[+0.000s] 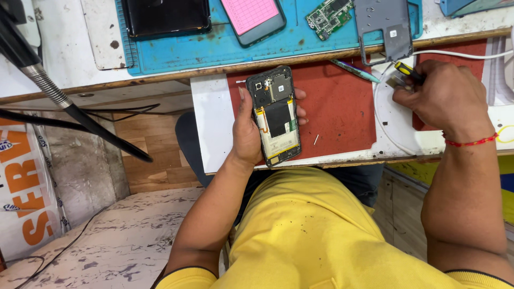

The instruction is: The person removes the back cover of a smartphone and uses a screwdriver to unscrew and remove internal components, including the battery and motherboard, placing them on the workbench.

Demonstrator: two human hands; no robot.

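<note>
Nearest, the left hand grips an opened phone by its edges, thumb on one side and fingers wrapped round the other, holding it back-up over a red mat so the battery and inner boards show. A small screw lies on the mat just beside the phone. To the right, the right hand, a red thread round its wrist, is closed on a screwdriver with a black and yellow handle, above a loop of white cable. Farther off on the bench, a blue work mat carries a phone with a pink screen, a green circuit board and a grey back cover.
</note>
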